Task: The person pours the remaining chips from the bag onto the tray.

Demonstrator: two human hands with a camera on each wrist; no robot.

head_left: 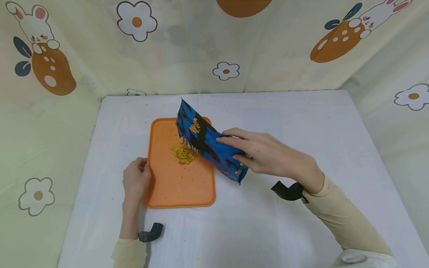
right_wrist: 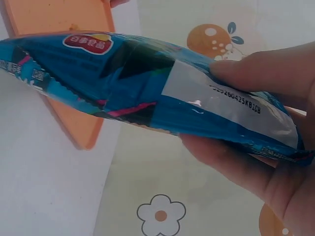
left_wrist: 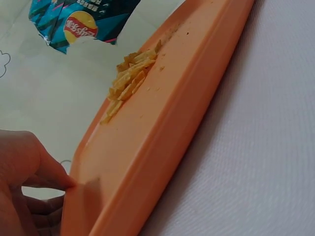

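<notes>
A blue chip bag (head_left: 214, 143) slants over the orange tray (head_left: 181, 190), its torn mouth toward the tray's far side. My right hand (head_left: 264, 152) grips the bag's lower end; in the right wrist view thumb and fingers pinch the bag (right_wrist: 133, 93) from both sides. Below the bag lies a small heap of yellow stick-shaped chips (head_left: 182, 153) on the tray, also visible as chips (left_wrist: 130, 78) in the left wrist view. My left hand (head_left: 136, 180) pinches the tray's left rim between thumb and curled fingers.
The tray rests on a white-covered table (head_left: 268, 223), with crumbs scattered on both. A patterned curtain (head_left: 187, 48) hangs behind and at the sides. Black wrist mounts (head_left: 288, 190) stick out from both wrists.
</notes>
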